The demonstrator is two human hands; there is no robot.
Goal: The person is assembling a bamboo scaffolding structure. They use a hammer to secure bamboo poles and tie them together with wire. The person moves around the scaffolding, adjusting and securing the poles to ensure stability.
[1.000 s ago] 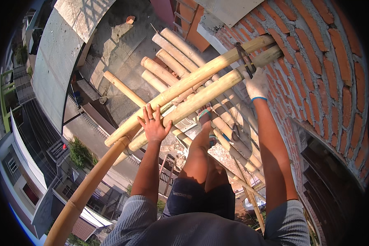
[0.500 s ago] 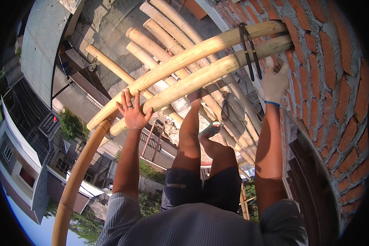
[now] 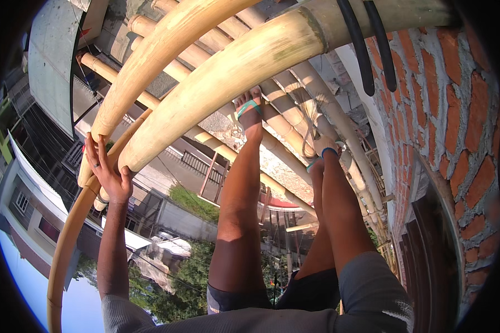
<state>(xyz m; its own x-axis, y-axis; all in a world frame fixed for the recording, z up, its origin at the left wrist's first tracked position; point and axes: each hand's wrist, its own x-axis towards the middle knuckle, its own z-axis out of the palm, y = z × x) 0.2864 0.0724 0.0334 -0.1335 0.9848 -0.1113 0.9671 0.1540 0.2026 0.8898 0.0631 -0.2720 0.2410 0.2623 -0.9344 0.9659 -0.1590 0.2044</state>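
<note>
Two thick yellow bamboo poles cross in front of me, an upper pole [image 3: 166, 47] and a lower pole [image 3: 222, 77]. My left hand [image 3: 114, 180] rests on them near their left ends, fingers stretched and apart, with a ring on one finger. Low down beside my sandalled foot is my right hand [image 3: 324, 144] in a pale glove with a blue cuff. It is close to a looped bundle of thin ties [image 3: 307, 130]; its fingers are too small and hidden to read. Black-handled pincers [image 3: 372, 50] hang over the lower pole, their head out of view.
Several bamboo poles [image 3: 283, 125] form a platform under my feet [image 3: 249, 114]. A rough brick wall [image 3: 450, 111] rises at the right. An upright bamboo pole [image 3: 66, 244] stands at the left. Houses [image 3: 33, 211] and trees [image 3: 191, 272] lie far below.
My right hand has left the area beside the pincers and reached down toward my foot and the ties. My body has bent lower, and my left hand has shifted toward the poles' left ends.
</note>
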